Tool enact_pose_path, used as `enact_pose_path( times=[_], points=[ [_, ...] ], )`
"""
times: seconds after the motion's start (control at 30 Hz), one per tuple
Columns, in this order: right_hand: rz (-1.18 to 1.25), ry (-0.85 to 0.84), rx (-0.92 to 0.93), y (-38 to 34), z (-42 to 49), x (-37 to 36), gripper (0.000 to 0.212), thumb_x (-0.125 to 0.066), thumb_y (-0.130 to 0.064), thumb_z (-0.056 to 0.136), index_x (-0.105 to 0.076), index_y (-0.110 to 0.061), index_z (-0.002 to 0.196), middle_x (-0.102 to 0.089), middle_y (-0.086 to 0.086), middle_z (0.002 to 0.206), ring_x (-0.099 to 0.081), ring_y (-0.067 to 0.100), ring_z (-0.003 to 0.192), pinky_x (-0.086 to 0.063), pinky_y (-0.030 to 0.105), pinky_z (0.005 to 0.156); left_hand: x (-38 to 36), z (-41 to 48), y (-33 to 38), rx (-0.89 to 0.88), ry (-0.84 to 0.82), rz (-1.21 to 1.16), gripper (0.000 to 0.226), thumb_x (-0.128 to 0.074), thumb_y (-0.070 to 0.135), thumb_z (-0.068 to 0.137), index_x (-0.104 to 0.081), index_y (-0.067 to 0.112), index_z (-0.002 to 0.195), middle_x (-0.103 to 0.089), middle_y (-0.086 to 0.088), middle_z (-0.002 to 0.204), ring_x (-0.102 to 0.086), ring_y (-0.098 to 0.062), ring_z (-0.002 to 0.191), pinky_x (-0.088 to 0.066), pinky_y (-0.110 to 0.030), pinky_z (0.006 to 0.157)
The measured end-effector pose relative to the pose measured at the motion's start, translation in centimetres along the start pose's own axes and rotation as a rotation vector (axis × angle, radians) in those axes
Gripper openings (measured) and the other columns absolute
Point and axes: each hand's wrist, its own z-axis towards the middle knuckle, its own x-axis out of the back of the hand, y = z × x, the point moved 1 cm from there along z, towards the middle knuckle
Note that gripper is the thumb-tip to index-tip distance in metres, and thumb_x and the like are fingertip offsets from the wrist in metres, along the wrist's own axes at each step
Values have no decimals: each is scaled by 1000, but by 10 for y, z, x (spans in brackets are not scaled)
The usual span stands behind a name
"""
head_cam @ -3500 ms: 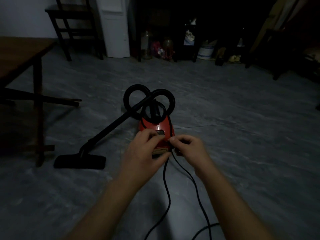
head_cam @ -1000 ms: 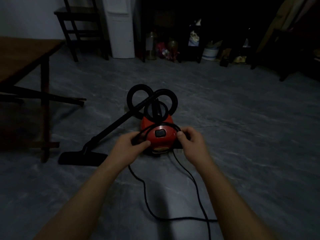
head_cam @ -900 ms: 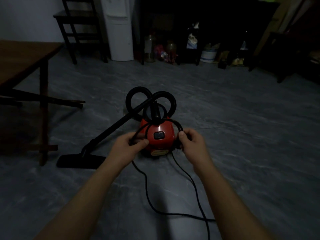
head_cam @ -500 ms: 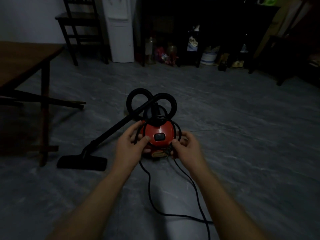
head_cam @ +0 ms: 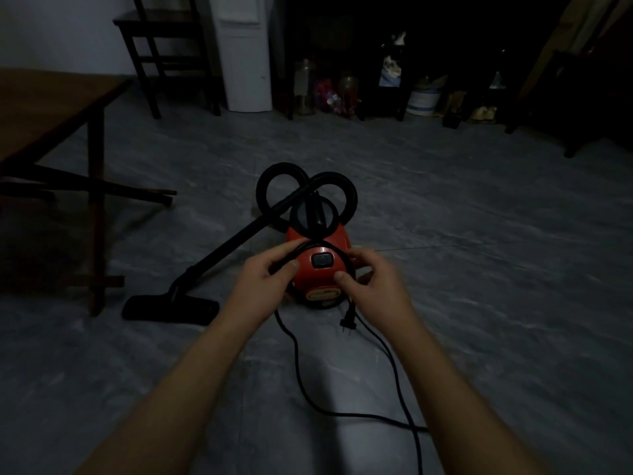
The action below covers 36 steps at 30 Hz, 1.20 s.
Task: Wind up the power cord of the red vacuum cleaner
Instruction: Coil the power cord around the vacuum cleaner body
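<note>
A table point(head_cam: 51, 108) stands at far left. The nozzle point(head_cam: 171, 308) lies on the floor point(head_cam: 479, 303), its wand point(head_cam: 239, 240) slanting up right to the hose coils point(head_cam: 281, 190). My left hand point(head_cam: 263, 286) pinches the cord point(head_cam: 296, 351) between thumb and fingers at the vacuum's point(head_cam: 318, 272) left shoulder. The vacuum sits on the floor straight ahead, long axis running away from me, hose end far, back end facing me. The cord arcs over its top, around the switch point(head_cam: 322, 261). A pale label point(head_cam: 323, 295) on the back is too dim to read. My right hand point(head_cam: 376, 286) curls thumb and fingers round the cord at the right side; the plug point(head_cam: 349, 322) dangles beneath, prongs down.
</note>
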Motion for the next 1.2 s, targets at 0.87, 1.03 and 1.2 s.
enact_pose_path(
  times=[0.87,1.03,1.2],
  points=[
    [142,251,7,-4,2,10,13,-66,-26,92,-66,-25,79,-68,-5,73,-66,13,71,-58,34,68,-3,-3,0,43,-44,33,40,-78,9,81,-68,28,115,-75,0,88,-71,-11,91,-55,-43,94],
    [104,129,64,-4,3,5,7,-68,-19,91,-71,-18,84,-71,-4,80,-68,11,77,-59,36,73,-6,-5,3,13,-55,32,37,-78,10,82,-70,25,114,-75,5,96,-70,-5,95,-57,-29,85],
    [-33,18,163,-3,2,-5,1,-73,-22,85,-72,-23,85,-70,-9,83,-66,5,79,-56,31,73,-7,-5,5,24,-54,-30,28,-70,3,87,-70,12,113,-77,-10,94,-75,-20,81,-58,-23,67]
  ],
)
